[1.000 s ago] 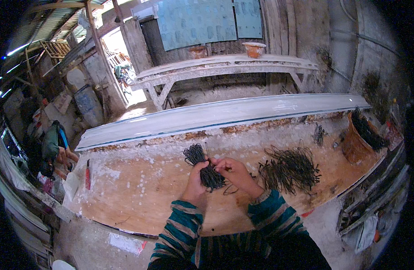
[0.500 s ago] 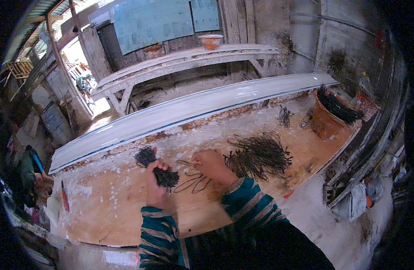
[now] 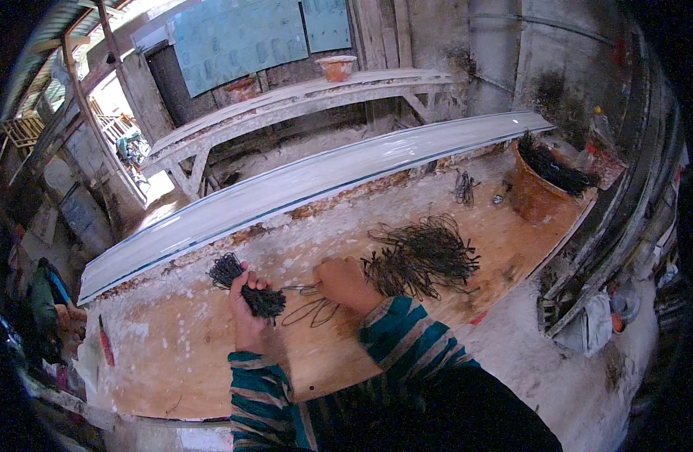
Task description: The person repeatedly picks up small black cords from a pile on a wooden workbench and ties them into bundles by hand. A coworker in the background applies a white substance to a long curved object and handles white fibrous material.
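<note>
My left hand [image 3: 245,307] is closed round a thick bundle of dark thin wire loops [image 3: 266,303], held upright-tilted just above the bench. The bundle's looped end sticks out at the upper left, its cut ends at the lower right. To its right my right hand [image 3: 345,285] is closed, back uppermost, its fingertips pinching a wire loop [image 3: 293,288] that points toward the left hand. Several single wire loops [image 3: 315,312] lie fanned on the bench below the right hand. Beyond its wrist spreads a large loose pile of the same loops [image 3: 437,252].
The wooden work table [image 3: 173,354] has a long white panel [image 3: 309,192] along its far edge. An orange-brown tub [image 3: 538,190] of dark wire stands at the right end. A red-handled tool [image 3: 106,343] lies at the left. Another person's hand [image 3: 77,320] shows at far left.
The view has shifted slightly. My left hand with its bundle has moved a little left and down. The loop in my right hand has swung lower, toward the bundle.
</note>
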The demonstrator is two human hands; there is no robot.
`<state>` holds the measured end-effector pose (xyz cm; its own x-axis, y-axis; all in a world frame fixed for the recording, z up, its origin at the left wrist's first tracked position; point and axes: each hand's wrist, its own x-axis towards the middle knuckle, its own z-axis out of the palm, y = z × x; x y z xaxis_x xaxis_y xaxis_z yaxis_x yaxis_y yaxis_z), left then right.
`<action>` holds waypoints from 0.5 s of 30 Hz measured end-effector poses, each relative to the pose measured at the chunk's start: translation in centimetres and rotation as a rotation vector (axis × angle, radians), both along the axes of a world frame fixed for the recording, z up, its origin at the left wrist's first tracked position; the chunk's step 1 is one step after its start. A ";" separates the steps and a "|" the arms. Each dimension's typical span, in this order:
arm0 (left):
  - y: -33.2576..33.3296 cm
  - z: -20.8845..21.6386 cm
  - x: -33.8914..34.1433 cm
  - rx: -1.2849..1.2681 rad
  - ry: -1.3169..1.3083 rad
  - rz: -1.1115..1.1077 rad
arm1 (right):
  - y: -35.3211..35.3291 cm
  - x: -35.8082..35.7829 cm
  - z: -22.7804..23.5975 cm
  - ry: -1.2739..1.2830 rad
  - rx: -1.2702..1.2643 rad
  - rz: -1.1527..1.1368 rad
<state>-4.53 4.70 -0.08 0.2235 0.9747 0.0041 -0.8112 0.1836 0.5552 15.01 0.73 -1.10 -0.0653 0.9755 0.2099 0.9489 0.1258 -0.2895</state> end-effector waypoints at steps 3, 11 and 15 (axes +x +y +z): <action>0.0 -0.2 0.1 0.015 -0.002 -0.023 | -0.2 -0.1 0.6 0.116 0.039 -0.004; -0.1 -0.4 0.5 0.052 0.046 -0.151 | -0.1 -0.2 2.3 0.759 0.186 0.008; -0.8 -0.3 1.5 -0.003 0.199 -0.187 | 0.3 -0.6 2.1 1.202 0.103 0.243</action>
<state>-3.01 3.91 -0.39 0.3959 0.9163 -0.0609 -0.6377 0.3220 0.6998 14.45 0.98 1.02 0.0450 0.9404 0.3371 0.0350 0.3357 -0.9413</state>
